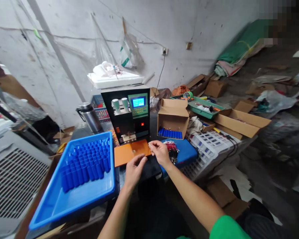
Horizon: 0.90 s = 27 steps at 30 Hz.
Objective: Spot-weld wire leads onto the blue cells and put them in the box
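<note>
Pinching an apparent lead (148,150) in my right hand (160,153), left hand's (134,170) grip indeterminable, I judge few cells (170,133) boxed, most left in the tray (51,207).

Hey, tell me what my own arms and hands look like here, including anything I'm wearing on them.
Each grip is a bare, five-fingered hand, left hand and right hand, with no glove or watch visible. Both forearms are uncovered. A plain bright green sleeve shows on your right arm; any left sleeve is out of view.
</note>
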### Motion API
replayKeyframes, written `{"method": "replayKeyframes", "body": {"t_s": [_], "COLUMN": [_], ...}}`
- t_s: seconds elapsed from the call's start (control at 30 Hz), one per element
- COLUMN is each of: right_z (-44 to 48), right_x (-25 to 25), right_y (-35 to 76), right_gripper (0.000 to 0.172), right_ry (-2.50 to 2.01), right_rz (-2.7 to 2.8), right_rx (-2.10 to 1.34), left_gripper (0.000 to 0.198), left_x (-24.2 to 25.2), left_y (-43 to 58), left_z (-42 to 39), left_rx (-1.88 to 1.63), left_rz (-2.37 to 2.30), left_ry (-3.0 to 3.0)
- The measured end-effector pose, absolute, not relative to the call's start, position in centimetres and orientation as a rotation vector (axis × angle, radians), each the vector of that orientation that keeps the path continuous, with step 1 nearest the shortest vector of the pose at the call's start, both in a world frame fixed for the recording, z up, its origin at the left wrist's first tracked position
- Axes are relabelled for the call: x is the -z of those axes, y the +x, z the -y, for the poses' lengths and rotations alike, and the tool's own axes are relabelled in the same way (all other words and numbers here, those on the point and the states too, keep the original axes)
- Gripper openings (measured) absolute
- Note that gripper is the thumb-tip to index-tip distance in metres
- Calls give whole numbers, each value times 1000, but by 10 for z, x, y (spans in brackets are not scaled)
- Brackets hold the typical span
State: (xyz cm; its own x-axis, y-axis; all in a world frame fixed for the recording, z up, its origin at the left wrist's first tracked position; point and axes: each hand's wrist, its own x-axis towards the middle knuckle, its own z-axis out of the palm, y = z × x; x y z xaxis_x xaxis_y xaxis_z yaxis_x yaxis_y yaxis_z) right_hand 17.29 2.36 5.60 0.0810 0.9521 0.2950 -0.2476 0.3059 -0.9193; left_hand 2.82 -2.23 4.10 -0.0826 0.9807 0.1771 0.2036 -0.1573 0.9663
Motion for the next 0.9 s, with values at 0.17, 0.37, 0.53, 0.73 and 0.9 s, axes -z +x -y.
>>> {"method": "replayKeyframes", "body": {"t_s": [0.17,0.37,0.53,0.73,0.9], "right_z": [-15,-6,4,8,9], "right_x": [-48,-39,-35,-23,-10], "right_y": [151,141,136,143,147], "right_gripper": [26,27,24,27,32], "right_ry": [-801,-797,-791,-930,-957], "right_rz": [1093,1264,1457,1400,1315], "right_rx": [-1142,-1318,-1323,-1284,-1327], "left_gripper": [36,32,33,28,46], "left_x": [-34,-35,-37,-43,-53], "left_y": [19,1,-5,-48,-114], "left_z": [31,40,53,66,52], "left_rx": [-1388,-1355,-1243,-1236,-635], "left_rz": [-1338,-1348,-1403,-1724,-2285], "left_ry": [1367,1483,1584,1792,2232]}}
